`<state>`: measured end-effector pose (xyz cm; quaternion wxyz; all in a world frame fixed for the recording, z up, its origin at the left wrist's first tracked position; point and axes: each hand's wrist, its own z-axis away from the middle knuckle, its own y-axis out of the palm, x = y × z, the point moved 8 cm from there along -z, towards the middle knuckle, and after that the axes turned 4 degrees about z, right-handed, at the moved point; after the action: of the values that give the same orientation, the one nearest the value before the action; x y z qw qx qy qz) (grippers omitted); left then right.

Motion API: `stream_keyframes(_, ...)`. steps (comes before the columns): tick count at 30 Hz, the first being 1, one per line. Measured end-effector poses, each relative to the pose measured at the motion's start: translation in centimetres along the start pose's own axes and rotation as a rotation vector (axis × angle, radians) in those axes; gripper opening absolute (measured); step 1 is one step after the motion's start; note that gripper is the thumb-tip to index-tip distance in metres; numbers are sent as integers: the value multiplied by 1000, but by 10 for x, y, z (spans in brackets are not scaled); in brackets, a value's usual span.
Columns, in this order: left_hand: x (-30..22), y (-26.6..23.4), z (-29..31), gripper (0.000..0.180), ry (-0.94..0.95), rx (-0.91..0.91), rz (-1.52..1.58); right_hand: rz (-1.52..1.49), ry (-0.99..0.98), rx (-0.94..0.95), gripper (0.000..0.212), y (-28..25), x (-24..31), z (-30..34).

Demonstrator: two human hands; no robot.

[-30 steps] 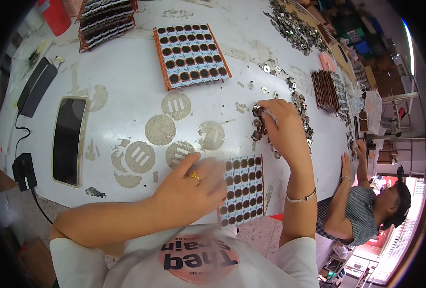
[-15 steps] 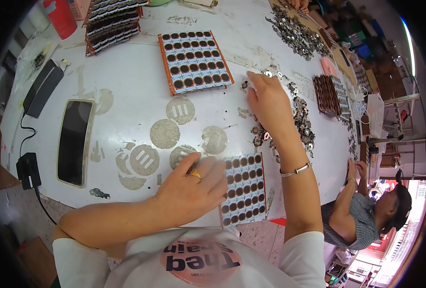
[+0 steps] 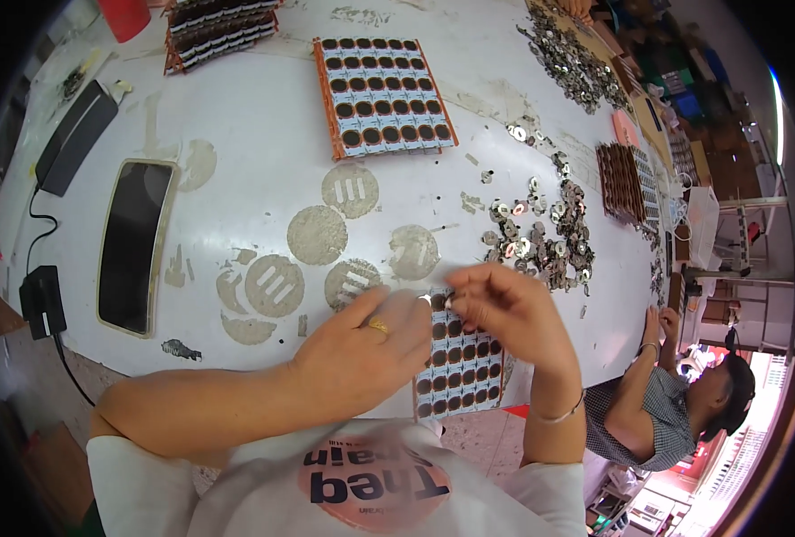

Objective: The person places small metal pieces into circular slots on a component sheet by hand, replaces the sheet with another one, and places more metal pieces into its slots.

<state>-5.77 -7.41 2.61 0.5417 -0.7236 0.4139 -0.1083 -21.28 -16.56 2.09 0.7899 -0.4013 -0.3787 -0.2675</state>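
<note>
Head view: right hand (image 3: 515, 315) seems to pinch a small metal piece (image 3: 449, 303) at the dotted sheet (image 3: 456, 369) — likely placing, which calls for exact aligning; whether left hand (image 3: 366, 347) grips, one cannot tell.

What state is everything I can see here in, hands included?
Left hand: curled, hold unclear
Right hand: pinching a small metal piece
Near panel: partly hidden by both hands
Far panel: lying uncovered
Phone: lying flat, screen dark
Loose metal pieces: scattered in clusters
Panels at upper left: stacked

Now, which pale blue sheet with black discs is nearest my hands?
The sheet by the near edge of the white table: your left hand and right hand overlap only it.
</note>
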Motion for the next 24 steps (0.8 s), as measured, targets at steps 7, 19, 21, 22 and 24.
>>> stream_keyframes(7,-3,-1,-2,48,7,41,-46,173,-206,-145,14,16,5,9)
stream_keyframes(19,-2,-2,-4,50,-34,23,23,236,-315,-174,15,18,6,12)
stream_keyframes(21,0,-1,-2,50,-51,32,24,222,-246,-227,17,19,12,12)
stream_keyframes(22,-1,-2,-3,50,-47,32,28,217,-176,-281,19,15,11,13)
stream_keyframes(24,-4,-4,-3,50,-14,54,-17,210,-191,-277,21,19,-2,14)
